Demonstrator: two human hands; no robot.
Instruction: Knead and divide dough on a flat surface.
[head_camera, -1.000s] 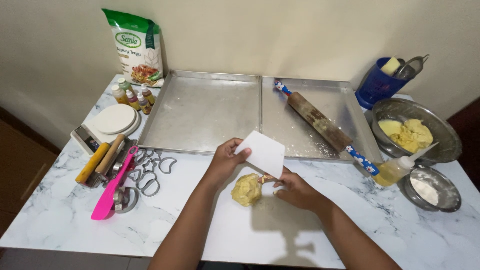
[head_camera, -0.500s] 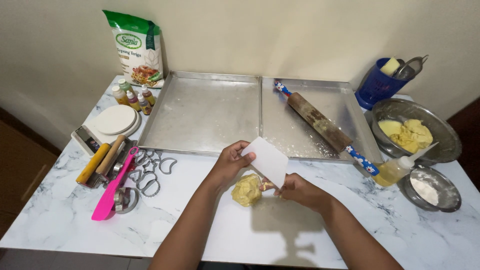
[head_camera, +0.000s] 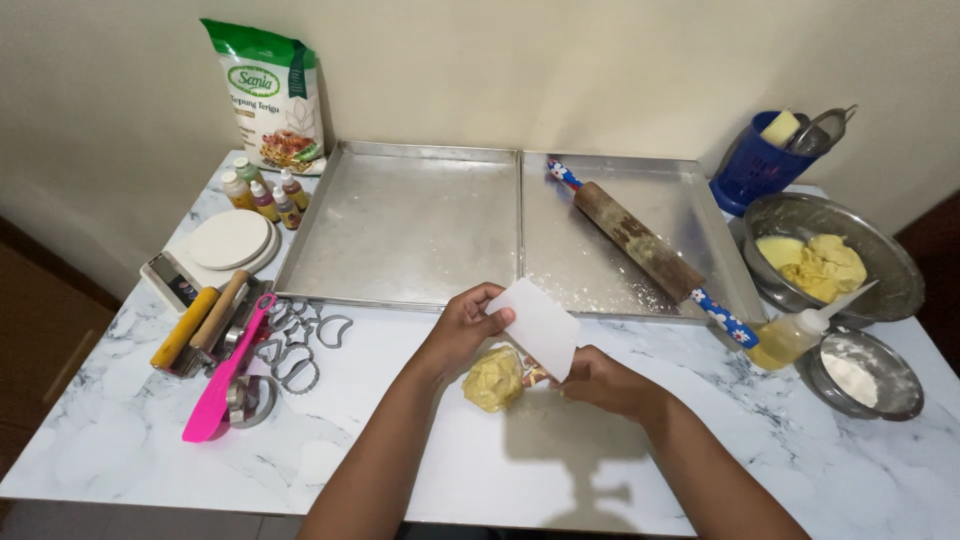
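Lying between both hands (head_camera: 530, 350), the dough lump (head_camera: 493, 380) touches the white scraper (head_camera: 540, 324).

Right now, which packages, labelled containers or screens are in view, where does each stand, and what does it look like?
Flour bag: back left against the wall, upright pouch, green and white with a food picture.
Small bottles: cluster below the bag, coloured contents, labelled.
Kitchen scale: left of the trays, white round platform; its screen is too small to tell.

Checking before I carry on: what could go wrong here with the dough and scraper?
Both hands, left and right, hold the white scraper just above the dough, so it could stick and tear. The rolling pin lies loose on the tray; a bump might roll it.
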